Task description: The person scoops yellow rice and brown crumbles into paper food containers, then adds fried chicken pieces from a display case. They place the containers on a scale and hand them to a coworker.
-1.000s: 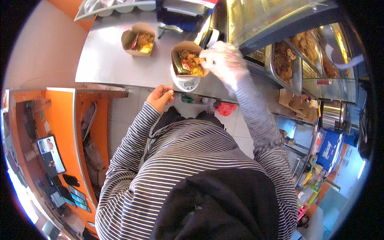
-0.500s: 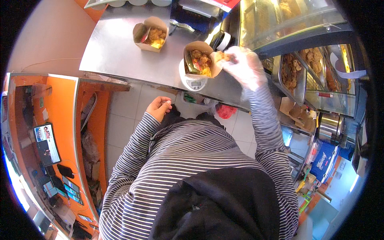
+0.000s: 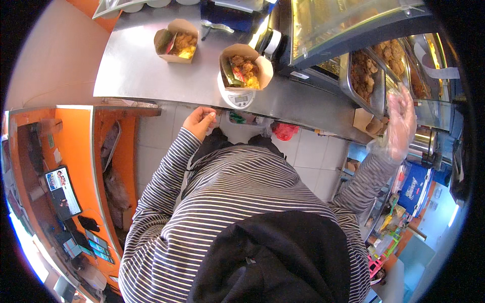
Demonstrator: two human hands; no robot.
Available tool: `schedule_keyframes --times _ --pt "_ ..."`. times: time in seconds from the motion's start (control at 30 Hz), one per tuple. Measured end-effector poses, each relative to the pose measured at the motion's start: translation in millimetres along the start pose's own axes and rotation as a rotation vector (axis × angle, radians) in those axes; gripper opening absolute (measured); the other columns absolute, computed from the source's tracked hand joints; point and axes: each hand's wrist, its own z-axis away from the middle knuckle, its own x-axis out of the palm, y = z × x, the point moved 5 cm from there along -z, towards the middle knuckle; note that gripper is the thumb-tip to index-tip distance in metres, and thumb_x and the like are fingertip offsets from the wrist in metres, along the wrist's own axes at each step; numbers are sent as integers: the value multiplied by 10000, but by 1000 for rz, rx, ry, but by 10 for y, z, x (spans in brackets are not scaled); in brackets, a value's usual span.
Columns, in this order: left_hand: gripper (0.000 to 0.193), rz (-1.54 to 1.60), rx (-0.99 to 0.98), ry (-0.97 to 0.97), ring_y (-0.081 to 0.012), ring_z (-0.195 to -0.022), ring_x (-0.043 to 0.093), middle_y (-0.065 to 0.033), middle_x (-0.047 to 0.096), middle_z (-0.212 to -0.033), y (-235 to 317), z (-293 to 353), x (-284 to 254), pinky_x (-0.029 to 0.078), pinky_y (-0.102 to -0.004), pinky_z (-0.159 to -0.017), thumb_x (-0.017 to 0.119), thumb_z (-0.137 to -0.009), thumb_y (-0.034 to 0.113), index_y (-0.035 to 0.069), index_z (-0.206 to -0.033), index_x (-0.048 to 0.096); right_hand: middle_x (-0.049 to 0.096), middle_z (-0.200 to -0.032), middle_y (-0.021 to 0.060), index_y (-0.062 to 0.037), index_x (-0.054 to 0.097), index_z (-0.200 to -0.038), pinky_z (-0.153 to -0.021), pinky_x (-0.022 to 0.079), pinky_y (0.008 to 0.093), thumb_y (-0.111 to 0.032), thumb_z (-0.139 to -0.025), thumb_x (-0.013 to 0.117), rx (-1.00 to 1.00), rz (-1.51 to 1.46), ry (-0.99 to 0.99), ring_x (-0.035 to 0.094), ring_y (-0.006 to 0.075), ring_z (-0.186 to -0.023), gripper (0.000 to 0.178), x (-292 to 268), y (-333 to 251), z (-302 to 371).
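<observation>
My right hand point(image 3: 401, 118), in a clear plastic glove, is at the far right beside a metal tray point(image 3: 345, 76) of fried chicken point(image 3: 365, 76). Its fingers are stretched out, slightly blurred, and no food shows in them. Bare, my left hand point(image 3: 200, 122) hovers at the counter's front edge, fingers curled in and thumb against them; nothing is visible inside. Between the hands, an open brown cardboard food box point(image 3: 263, 72) stands on a white digital scale point(image 3: 237, 99). Fried chicken pieces, something yellow and a sachet fill it. A similar box point(image 3: 164, 41) sits farther left.
The metal counter point(image 3: 126, 65) runs along the front. A lit glass food cabinet point(image 3: 348, 25) holds more fried chicken at the right. An orange shelf unit point(image 3: 81, 136) with a screen point(image 3: 63, 192) stands at the left. A red plastic bag point(image 3: 285, 132) is below the counter.
My right hand has swung right from the box on the scale to the trays. The fried chicken piece it held no longer shows in its fingers. My left hand stays near the counter edge.
</observation>
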Motion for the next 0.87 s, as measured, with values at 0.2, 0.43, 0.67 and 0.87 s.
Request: schedule_keyframes --times 0.2,0.43,0.67,0.87 --pt "510 164 107 250 -153 -919 560 -111 579 -1077 134 -536 17 473 -277 -766 598 -878 373 25 -1233 485 655 -1009 102 8 645 -1028 -655 446 206 -110 -867 601 -35 -273 -127 564 82 -760 205 91 106 554" --pt "633 -191 168 215 -264 -1051 556 -183 553 -1204 261 -1354 407 427 -299 -925 523 -917 387 10 -1383 319 665 -955 98 12 655 -948 -644 456 209 -85 -846 612 -3 -290 -127 573 88 -749 147 -9 311 728" --pt "382 445 -126 203 -342 -946 606 -143 532 -1221 174 -1172 174 564 -512 -685 417 -971 321 170 -1319 372 669 -956 101 11 654 -930 -655 481 228 -51 -837 627 104 -375 -183 604 114 -773 114 126 378 840" --pt "474 633 -27 146 -374 -1217 437 -115 358 -1402 212 -611 -570 502 -585 -815 393 -976 364 174 -1398 289 675 -975 89 -14 657 -992 -727 482 254 -102 -855 625 139 -270 -84 612 141 -800 166 -116 502 747"
